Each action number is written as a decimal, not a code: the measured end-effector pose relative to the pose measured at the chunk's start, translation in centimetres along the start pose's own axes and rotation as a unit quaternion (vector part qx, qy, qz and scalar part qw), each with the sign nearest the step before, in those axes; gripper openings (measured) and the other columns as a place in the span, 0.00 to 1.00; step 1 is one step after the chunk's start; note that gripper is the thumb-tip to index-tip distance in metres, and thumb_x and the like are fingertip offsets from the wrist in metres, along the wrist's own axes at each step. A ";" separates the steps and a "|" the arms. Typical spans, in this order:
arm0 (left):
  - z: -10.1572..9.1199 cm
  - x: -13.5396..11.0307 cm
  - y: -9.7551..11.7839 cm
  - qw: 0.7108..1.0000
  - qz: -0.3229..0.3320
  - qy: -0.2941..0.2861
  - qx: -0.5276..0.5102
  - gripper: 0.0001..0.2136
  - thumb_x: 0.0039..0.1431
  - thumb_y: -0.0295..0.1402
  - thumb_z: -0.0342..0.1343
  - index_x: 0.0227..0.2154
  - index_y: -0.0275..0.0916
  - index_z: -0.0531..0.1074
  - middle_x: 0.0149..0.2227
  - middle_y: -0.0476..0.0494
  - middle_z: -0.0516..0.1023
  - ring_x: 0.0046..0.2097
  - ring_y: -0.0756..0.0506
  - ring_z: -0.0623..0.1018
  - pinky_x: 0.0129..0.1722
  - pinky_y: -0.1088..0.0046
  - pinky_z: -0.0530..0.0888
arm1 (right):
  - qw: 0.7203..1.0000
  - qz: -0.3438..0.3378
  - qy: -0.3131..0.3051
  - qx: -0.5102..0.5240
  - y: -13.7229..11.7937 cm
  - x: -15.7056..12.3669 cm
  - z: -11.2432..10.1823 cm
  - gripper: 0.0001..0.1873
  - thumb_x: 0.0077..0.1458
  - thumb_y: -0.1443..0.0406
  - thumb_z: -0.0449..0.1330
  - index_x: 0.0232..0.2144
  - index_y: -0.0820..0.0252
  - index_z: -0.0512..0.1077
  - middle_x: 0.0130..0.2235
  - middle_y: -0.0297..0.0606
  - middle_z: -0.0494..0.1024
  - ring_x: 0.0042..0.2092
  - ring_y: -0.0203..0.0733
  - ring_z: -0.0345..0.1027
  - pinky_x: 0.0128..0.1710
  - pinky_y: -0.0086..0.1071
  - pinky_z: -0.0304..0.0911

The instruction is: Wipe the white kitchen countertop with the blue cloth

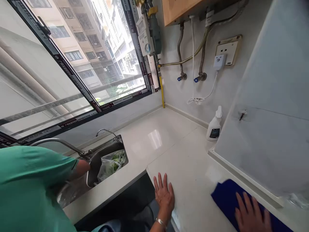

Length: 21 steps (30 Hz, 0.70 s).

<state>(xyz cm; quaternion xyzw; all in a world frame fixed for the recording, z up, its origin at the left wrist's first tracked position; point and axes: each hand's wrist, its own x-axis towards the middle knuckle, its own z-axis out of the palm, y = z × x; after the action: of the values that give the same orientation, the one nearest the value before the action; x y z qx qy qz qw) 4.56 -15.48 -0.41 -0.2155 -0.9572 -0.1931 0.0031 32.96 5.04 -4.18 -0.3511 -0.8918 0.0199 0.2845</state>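
My left hand (164, 195) lies flat near the front edge of the white countertop (178, 161), fingers spread, holding nothing. A silver bracelet (159, 221) circles that wrist. At the lower right, my right hand (252, 214) rests with spread fingers on top of a dark blue cloth (228, 193), pressing it to the counter by the wall. The fingers are slightly blurred and do not wrap round the cloth. Part of the cloth runs out of view at the bottom.
On the left, a person in a green shirt (31, 183) reaches into the sink (91, 170), which holds a plastic bag of green vegetables (112, 164). A white spray bottle (214, 127) stands by the wall. A yellow pipe (162, 91) meets the counter's back corner. A faucet (65, 141) arches over the sink.
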 end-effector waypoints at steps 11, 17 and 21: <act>-0.4 -0.5 0.2 0.995 -0.048 -0.073 -0.047 0.27 0.68 0.46 0.40 0.68 0.51 0.57 0.75 0.49 0.41 0.74 0.33 0.39 0.70 0.43 0.57 | 0.996 -0.060 -0.043 -0.041 -7.7 14.4 11.2 0.33 0.66 0.62 0.41 0.69 0.70 0.55 0.72 0.56 0.49 0.73 0.65 0.33 0.66 0.68 0.38; 0.5 -1.1 0.3 0.994 -0.056 -0.040 -0.088 0.25 0.69 0.44 0.37 0.67 0.54 0.57 0.75 0.50 0.43 0.75 0.35 0.39 0.69 0.40 0.59 | 0.990 -0.063 -0.115 -0.043 -13.4 19.1 15.4 0.31 0.67 0.60 0.41 0.68 0.63 0.59 0.72 0.51 0.53 0.72 0.66 0.37 0.65 0.70 0.34; 0.9 -1.2 0.2 0.992 -0.069 -0.050 -0.094 0.27 0.70 0.45 0.37 0.69 0.52 0.51 0.75 0.51 0.41 0.75 0.36 0.38 0.70 0.42 0.56 | 0.977 -0.116 -0.175 -0.037 -16.4 18.3 14.9 0.34 0.66 0.50 0.44 0.70 0.55 0.57 0.73 0.43 0.51 0.73 0.64 0.35 0.67 0.67 0.32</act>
<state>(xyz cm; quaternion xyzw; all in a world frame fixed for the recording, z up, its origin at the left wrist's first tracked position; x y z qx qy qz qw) 5.76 -15.49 -1.32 -0.1573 -0.9463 -0.2713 -0.0787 4.24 6.83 -3.78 -0.2472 -0.9625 0.0147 0.1111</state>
